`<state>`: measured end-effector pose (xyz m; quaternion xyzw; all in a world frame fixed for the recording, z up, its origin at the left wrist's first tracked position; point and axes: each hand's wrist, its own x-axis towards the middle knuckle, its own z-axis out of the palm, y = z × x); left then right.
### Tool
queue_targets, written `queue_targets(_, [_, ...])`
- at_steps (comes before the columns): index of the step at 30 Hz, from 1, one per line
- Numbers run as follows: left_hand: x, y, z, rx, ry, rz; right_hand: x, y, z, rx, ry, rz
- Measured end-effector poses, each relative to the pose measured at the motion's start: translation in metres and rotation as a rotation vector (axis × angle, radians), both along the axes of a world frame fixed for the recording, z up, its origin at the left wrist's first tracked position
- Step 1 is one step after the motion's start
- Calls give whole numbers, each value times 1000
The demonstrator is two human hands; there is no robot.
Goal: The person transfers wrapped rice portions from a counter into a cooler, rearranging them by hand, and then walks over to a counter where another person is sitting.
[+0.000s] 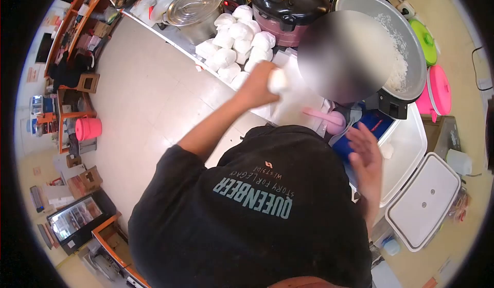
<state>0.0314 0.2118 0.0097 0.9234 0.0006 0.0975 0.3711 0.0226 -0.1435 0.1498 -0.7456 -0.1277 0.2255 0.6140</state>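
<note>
Left hand (259,86) closed around a white bundle (278,81), just beside the pile of white wrapped bundles (240,32), right hand (367,151) with fingers apart, near a pink scoop (336,122), rice (401,77) farther off.

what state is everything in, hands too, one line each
Left hand: gripping white item
Right hand: open
White bundles: piled up
Silver pot: lid on
Maroon cooker: lid shut
Rice pot: uncovered, rice inside
Pink scoop: set down
White tub: uncovered
White lid: off
</note>
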Motion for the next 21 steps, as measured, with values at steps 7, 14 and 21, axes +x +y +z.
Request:
queue_targets(7, [5,-108,96,-354,-306,-512,24,60,-31,304,287,-82])
queue_targets(14, [-2,25,-15,300,104,227,22,-15,-28,489,224,-421])
queue_targets(21, [-36,48,-124,494,215,389,15,-97,1,413,-10,-672])
